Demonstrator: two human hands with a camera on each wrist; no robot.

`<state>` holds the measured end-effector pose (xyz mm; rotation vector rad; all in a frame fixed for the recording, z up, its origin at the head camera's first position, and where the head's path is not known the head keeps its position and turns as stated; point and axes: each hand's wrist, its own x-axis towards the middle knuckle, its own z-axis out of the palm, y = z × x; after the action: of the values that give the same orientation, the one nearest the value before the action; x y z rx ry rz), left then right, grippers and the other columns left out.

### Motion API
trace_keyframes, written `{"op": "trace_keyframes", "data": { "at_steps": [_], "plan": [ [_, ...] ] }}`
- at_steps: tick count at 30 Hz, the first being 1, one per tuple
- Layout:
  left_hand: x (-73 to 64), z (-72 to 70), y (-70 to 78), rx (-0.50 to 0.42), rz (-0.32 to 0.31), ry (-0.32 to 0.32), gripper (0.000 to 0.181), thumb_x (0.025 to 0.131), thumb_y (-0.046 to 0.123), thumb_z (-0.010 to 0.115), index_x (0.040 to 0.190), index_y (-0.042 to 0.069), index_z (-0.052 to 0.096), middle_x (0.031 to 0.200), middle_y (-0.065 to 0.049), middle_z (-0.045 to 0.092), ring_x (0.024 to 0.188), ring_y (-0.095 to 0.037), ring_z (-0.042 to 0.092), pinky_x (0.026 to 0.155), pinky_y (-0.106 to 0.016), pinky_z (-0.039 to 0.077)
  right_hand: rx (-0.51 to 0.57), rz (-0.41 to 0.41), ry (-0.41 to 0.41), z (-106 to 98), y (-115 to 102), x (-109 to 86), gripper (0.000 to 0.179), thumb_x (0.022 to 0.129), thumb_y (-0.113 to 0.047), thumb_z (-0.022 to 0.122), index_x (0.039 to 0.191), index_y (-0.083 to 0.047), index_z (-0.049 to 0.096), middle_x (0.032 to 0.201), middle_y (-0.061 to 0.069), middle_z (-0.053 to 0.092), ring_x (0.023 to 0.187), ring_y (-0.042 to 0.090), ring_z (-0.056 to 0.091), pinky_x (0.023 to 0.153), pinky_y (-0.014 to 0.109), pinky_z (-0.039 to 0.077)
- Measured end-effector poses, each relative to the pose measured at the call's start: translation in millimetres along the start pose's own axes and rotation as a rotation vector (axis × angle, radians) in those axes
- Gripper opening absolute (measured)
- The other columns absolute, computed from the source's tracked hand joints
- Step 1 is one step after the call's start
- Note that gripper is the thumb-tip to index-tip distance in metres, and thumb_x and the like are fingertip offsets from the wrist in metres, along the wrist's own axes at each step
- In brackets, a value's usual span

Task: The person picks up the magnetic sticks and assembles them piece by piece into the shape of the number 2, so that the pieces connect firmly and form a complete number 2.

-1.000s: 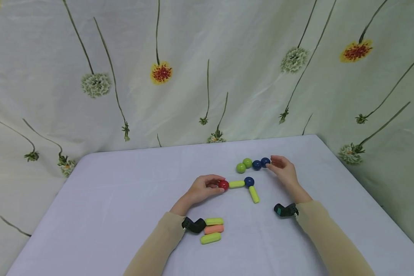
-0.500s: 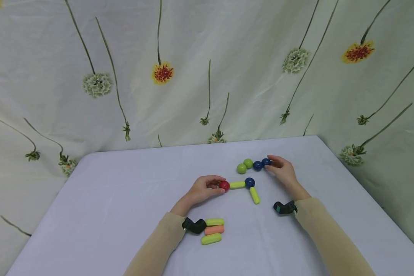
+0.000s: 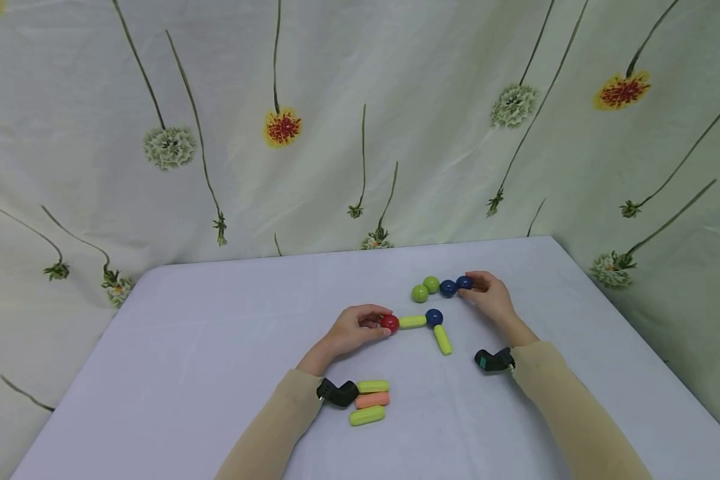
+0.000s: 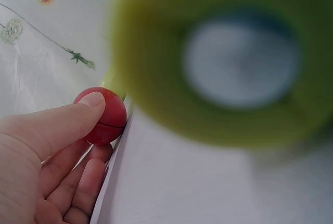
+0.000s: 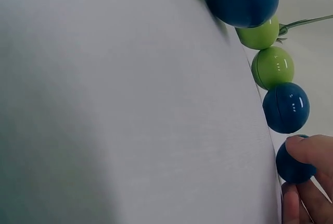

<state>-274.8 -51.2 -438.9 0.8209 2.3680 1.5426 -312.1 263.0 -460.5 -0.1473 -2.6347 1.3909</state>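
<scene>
My left hand [image 3: 357, 327] holds a red ball [image 3: 390, 324] at the table's middle, thumb on its near side in the left wrist view. From that ball a yellow-green rod [image 3: 412, 321] runs right to a blue ball [image 3: 435, 318]. A second yellow-green rod [image 3: 443, 340] slants from this blue ball toward the front. Farther back and right, my right hand [image 3: 491, 295] pinches another blue ball [image 5: 295, 162] between thumb and fingers. Beside it lies one more blue ball [image 5: 286, 108], then two green balls [image 3: 420, 293] [image 3: 431, 285], in a short row.
Near the left wrist camera [image 3: 339, 393] lie two yellow-green rods [image 3: 367, 416] [image 3: 373, 386] with an orange rod [image 3: 373, 400] between them. One rod's hollow end [image 4: 151, 104] fills much of the left wrist view. A flowered cloth [image 3: 324, 187] hangs behind the white table [image 3: 216, 347].
My right hand has moved slightly left and its fingers have closed on the end blue ball, which has shifted a little to the right. The left hand has stayed on the red ball.
</scene>
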Motion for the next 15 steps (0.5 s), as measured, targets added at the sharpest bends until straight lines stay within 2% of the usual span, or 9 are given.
{"op": "trace_keyframes", "data": {
  "at_steps": [5,15],
  "plan": [
    [8.2,4.0,-25.2,0.003,-0.013,0.018,0.038,0.084,0.014,0.072,0.119,0.005,0.063,0.112,-0.010,0.064,0.096,-0.024,0.060,0.083,-0.032,0.047,0.024,0.017,0.000,-2.6,-1.1,-2.6,0.050,0.085,-0.015,0.067,0.129,0.002,0.049,0.128,0.025,0.051,0.116,0.038,0.049,0.097,0.047,0.040],
    [9.8,3.1,-30.2,0.021,-0.009,0.021,0.035,0.083,0.021,0.073,0.117,0.014,0.066,0.106,0.000,0.065,0.091,-0.013,0.059,0.080,-0.027,0.048,0.071,0.083,-0.037,-10.2,-6.4,-16.7,0.051,0.086,-0.021,0.067,0.127,0.002,0.047,0.125,0.024,0.051,0.115,0.037,0.047,0.096,0.046,0.039]
  ]
}}
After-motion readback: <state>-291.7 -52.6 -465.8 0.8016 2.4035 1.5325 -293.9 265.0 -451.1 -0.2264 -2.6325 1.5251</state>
